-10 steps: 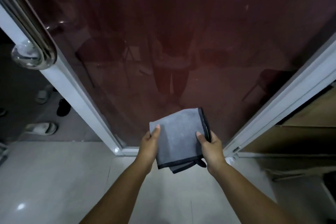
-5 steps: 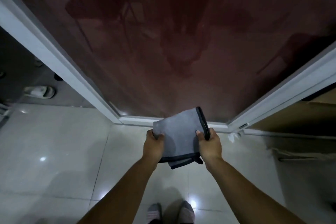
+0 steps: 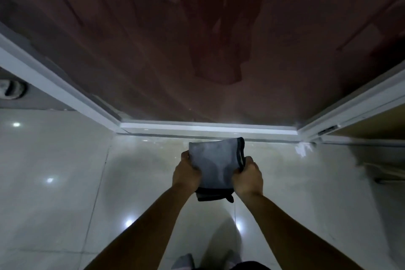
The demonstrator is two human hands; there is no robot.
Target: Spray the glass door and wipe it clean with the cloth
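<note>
Both hands, left [image 3: 186, 174] and right [image 3: 247, 176], grip a folded grey cloth [image 3: 215, 163] by its edges at centre frame, above tiled floor [image 3: 65, 182] below the glass door [image 3: 153, 39]; reflections blur the glass.

There is one view only, from a wide-angle camera worn on the person's head. It looks forward and steeply down, so the pale tiled floor [image 3: 65, 182] fills the lower half and the foot of the glass door [image 3: 197, 39] fills the upper half, close in front. The door's white frame [image 3: 208, 126] bends at the edges from the wide lens. Both forearms reach in from the bottom edge toward the middle.
</note>
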